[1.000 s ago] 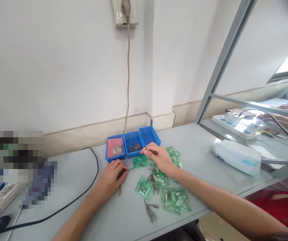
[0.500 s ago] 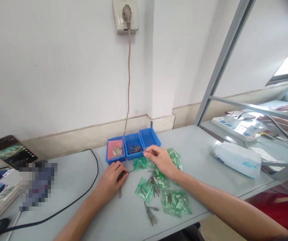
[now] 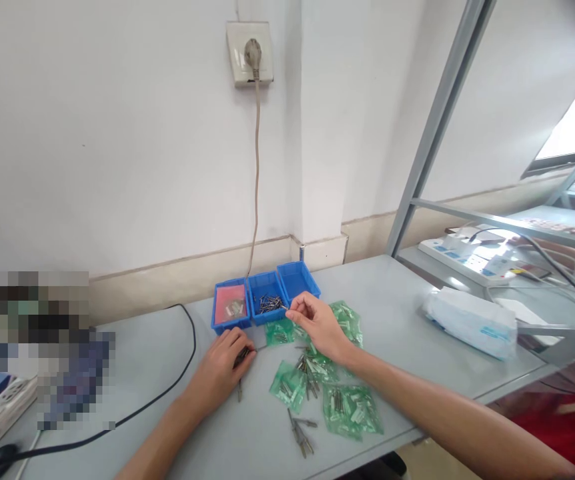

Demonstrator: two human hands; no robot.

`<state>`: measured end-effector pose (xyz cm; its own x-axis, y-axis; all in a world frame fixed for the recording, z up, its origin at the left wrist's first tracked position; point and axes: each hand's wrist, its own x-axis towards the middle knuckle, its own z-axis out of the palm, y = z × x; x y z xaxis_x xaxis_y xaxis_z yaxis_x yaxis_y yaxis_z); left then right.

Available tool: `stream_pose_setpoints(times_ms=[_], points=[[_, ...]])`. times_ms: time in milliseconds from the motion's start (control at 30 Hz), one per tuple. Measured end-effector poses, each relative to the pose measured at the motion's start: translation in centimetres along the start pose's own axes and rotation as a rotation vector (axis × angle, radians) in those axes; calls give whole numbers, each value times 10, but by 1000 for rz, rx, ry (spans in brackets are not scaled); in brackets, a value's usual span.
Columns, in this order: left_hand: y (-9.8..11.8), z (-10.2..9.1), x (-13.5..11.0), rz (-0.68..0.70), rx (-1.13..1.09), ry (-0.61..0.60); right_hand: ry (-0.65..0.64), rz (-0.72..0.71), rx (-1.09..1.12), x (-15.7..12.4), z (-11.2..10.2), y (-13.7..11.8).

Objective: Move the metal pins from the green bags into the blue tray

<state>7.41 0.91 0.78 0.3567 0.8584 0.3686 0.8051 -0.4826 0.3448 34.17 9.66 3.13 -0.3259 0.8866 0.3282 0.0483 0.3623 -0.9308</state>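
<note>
My left hand rests on the table with its fingers curled round several small dark metal pins, and one more pin lies just under it. My right hand hovers at the front corner of the middle blue bin, thumb and forefinger pinched; whatever is between them is too small to name. In that bin lies a heap of thin metal pins. Below the right hand are green plastic bags of small metal parts, a loose bunch of metal pins and several more pins.
The left blue bin holds a pink sheet and a clear packet. A third blue bin adjoins on the right. A black cable curves across the left side; a white-blue packet lies right, near a metal frame.
The view has tilted up a little, so everything sits slightly lower. My right hand stays by the middle bin with its fingertips still pinched. My left hand keeps its place.
</note>
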Motion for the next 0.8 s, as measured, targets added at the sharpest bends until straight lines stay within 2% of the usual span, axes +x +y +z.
stream_pose_setpoints(times_ms=[133, 300, 400, 567, 800], points=[[-1, 0, 1, -8, 11, -11, -37, 20, 68, 0, 1, 1], [0, 0, 1, -14, 22, -17, -102, 182, 313, 2, 6, 4], [0, 1, 0, -15, 18, 4, -145, 225, 399, 2, 7, 2], [-1, 2, 1, -9, 7, 6, -216, 187, 411, 1, 6, -5], [1, 0, 1, 3, 4, 13, -157, 137, 324, 1, 5, -9]])
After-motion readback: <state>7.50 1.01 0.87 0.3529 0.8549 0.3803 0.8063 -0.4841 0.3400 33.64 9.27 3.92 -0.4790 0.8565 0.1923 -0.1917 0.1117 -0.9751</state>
